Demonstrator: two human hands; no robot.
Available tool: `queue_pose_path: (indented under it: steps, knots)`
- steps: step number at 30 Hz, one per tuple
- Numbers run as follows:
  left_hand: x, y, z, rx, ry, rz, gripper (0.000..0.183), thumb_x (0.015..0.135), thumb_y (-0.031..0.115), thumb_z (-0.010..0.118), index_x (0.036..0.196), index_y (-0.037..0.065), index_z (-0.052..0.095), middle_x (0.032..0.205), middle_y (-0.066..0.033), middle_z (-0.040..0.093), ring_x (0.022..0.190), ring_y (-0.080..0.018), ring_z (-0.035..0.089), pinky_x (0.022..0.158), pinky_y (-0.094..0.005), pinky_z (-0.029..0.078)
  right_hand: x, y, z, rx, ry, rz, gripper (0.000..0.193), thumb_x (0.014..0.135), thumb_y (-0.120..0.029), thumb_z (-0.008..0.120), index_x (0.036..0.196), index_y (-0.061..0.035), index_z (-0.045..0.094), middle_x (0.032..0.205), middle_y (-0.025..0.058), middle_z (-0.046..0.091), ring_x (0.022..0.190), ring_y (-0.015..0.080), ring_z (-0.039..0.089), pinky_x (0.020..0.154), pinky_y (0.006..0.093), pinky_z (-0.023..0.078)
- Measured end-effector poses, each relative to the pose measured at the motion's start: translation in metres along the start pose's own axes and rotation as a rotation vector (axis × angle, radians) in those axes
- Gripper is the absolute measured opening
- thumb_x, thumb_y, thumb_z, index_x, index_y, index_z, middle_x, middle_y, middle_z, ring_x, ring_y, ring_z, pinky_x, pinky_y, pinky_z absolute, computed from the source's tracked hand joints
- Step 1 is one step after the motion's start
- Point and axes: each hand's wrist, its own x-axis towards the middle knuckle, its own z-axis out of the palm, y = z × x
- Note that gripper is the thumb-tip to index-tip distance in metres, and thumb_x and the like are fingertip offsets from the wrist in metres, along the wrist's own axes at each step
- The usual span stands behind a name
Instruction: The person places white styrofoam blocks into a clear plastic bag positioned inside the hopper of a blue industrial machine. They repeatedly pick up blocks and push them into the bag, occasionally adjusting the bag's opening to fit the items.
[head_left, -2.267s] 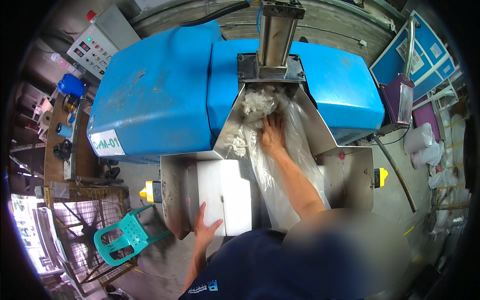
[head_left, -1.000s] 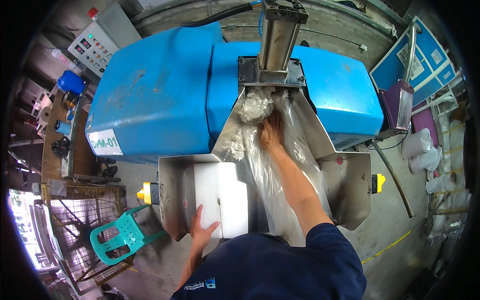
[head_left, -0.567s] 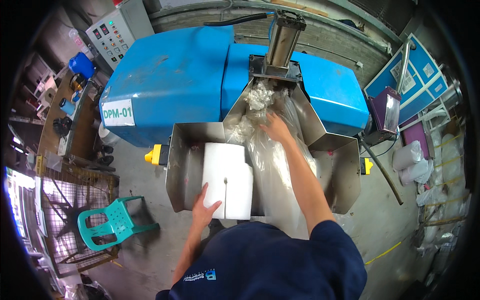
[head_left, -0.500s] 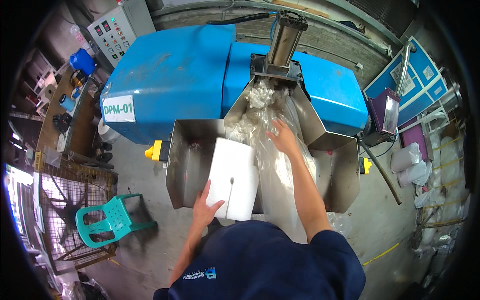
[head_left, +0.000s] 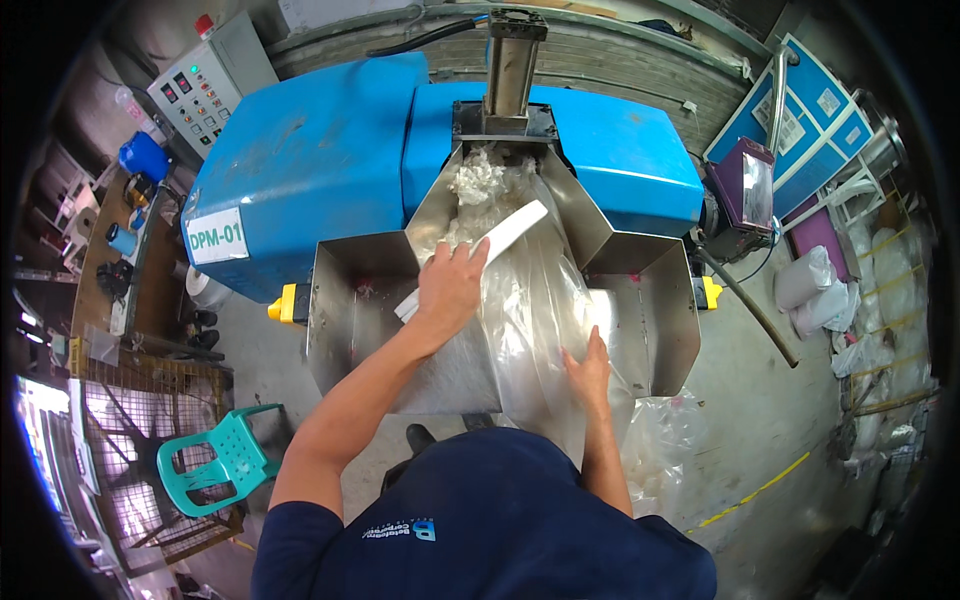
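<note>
A white foam slab [head_left: 517, 228] is tilted nearly edge-on over the metal chute, and my left hand [head_left: 452, 285] is closed round its near side. Under it, long clear plastic film [head_left: 535, 320] runs down the chute's middle and over its front edge. My right hand [head_left: 590, 372] lies against the film's right side, thumb and fingers apart. The steel feed tray [head_left: 660, 335] flares out on both sides below the film. Crumpled film [head_left: 478, 178] is bunched at the chute's throat, beneath an upright metal cylinder [head_left: 513, 75].
A large blue machine [head_left: 310, 150] stands behind the tray, with a grey control panel [head_left: 195, 95] at far left. Yellow-capped switches [head_left: 288, 304] project from the tray's sides. A green plastic chair [head_left: 215, 462] is at left; a metal bar [head_left: 750, 310] slants down at right.
My left hand has moved up and forward with the foam slab, turning it from flat-on to edge-on. My right hand has drawn back from the upper film toward the tray's front right.
</note>
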Motion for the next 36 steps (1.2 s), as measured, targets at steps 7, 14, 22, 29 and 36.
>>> queue_pose_path:
  steps: [7,14,22,29,36]
  knots:
    - [0.038,0.045,0.038,0.111,-0.103,0.069,0.059,0.089,0.009,0.062,0.148,0.004,0.059,0.111,-0.0164,0.068,0.104,-0.0341,0.065,0.076,-0.0428,0.061,0.017,-0.019,0.038,-0.186,0.019,0.07,0.104,0.086,-0.043,0.084,0.162,0.0057,0.031,0.16,0.0309,0.042,0.151,0.0459,0.038,0.118,0.0661,0.031]
    - [0.053,0.04,0.053,0.097,-0.072,0.024,0.063,0.089,0.009,0.063,0.152,0.003,0.054,0.112,-0.0181,0.067,0.103,-0.0353,0.065,0.077,-0.0455,0.061,0.052,-0.031,0.05,-0.147,-0.052,0.059,0.107,0.085,-0.037,0.084,0.16,0.0137,0.027,0.162,0.0346,0.036,0.154,0.05,0.03,0.123,0.0638,0.025]
    - [0.051,0.021,0.063,0.08,-0.03,0.018,0.065,0.09,0.007,0.063,0.154,0.006,0.053,0.117,-0.0181,0.065,0.104,-0.0363,0.064,0.076,-0.0453,0.06,0.06,-0.044,0.06,-0.138,-0.073,0.03,0.105,0.086,-0.023,0.084,0.16,0.017,0.021,0.165,0.0384,0.029,0.157,0.0526,0.024,0.127,0.0598,0.021]
    - [0.033,0.074,0.124,-0.086,-0.242,0.052,0.064,0.089,0.007,0.063,0.153,0.009,0.055,0.113,-0.0177,0.063,0.099,-0.0348,0.063,0.072,-0.0444,0.059,0.075,-0.043,0.066,-0.16,-0.066,0.026,0.104,0.083,-0.019,0.085,0.158,0.0184,0.025,0.165,0.0389,0.029,0.157,0.0535,0.025,0.128,0.0592,0.022]
    - [0.067,0.051,0.131,-0.236,-0.384,-0.138,0.071,0.085,0.008,0.065,0.153,0.026,0.06,0.123,-0.0152,0.07,0.102,-0.039,0.066,0.086,-0.0492,0.059,0.09,-0.052,0.07,-0.091,-0.002,0.041,0.11,0.078,-0.022,0.09,0.158,0.018,0.027,0.165,0.0381,0.031,0.155,0.0547,0.027,0.127,0.059,0.024]
